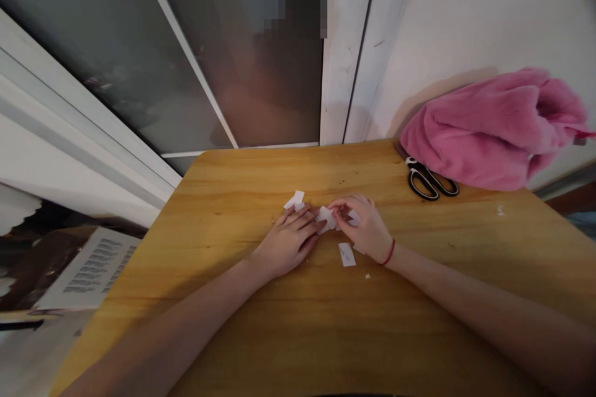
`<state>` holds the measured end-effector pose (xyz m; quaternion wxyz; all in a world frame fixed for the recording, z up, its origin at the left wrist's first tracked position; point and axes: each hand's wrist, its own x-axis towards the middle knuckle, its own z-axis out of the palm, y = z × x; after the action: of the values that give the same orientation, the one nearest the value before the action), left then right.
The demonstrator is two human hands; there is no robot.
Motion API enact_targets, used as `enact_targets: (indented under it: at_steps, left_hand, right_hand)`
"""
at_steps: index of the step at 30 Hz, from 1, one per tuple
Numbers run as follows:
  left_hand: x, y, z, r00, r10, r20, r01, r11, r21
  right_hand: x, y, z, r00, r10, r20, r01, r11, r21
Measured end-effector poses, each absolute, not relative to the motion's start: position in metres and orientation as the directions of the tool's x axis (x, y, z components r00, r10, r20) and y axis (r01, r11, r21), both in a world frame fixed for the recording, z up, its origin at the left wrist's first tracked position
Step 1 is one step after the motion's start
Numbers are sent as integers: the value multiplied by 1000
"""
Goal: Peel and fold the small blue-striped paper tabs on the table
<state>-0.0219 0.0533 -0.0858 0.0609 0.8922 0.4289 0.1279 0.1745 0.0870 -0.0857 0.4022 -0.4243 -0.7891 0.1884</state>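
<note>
Several small white paper slips lie in a loose group at the middle of the wooden table [261, 335]. My left hand [291, 239] rests palm down with its fingers stretched over some of them, and a slip [294, 200] shows beyond its fingertips. My right hand [365, 226], with a red string round the wrist, has thumb and forefinger drawn together at the edge of a paper slip [326, 219] between the two hands. Nearer to me, a slip with faint marks [347, 254] lies flat, and another is partly covered by my right hand.
Black-handled scissors [431, 183] lie at the back right, partly under a pink plush cloth item [493, 130]. A glazed door [261, 87] with a white frame stands behind the table. Below on the left is a cardboard box [93, 267] with printed text.
</note>
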Motion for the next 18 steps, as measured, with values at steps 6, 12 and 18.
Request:
enact_targets:
  at_steps: [6,12,18]
  left_hand:
    - [-26,56,-86,387,873,298,782,-482,396]
    - [-29,58,-86,248,927,280,789,-361,497]
    - [-24,57,-89,327,920,217,849,-387,361]
  right_hand:
    - [177,84,-86,-344,825,449,414,562,-716]
    - [178,87,-86,-318,837,445,349,539,-766]
    - [174,83,-86,-643,645,413,418,747,-517]
